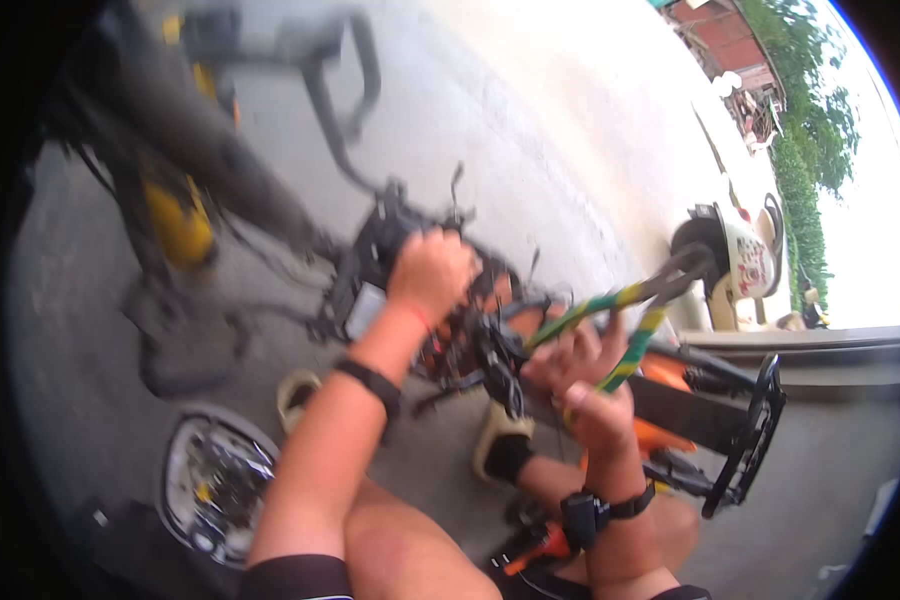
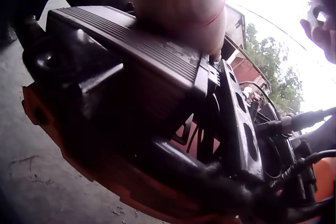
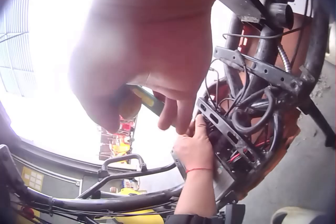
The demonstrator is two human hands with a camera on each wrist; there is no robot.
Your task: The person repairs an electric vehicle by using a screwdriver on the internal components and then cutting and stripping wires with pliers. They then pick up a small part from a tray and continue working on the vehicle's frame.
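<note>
A stripped scooter-like vehicle with a black tube frame and orange panels stands before me. My left hand reaches into it, over a ribbed metal box. The right wrist view shows this left hand with its fingertips at a slotted metal bracket, loose wires beside it; I cannot tell whether they pinch something. My right hand grips pliers by their green-and-yellow handles. The handles are spread, and the grey head points away to the upper right in the head view.
A light-rimmed shell with parts inside lies on the floor at my left. Thick dark tubing with a yellow part stands at upper left. Beyond the vehicle is a white scooter. An orange-and-black object lies by my right knee.
</note>
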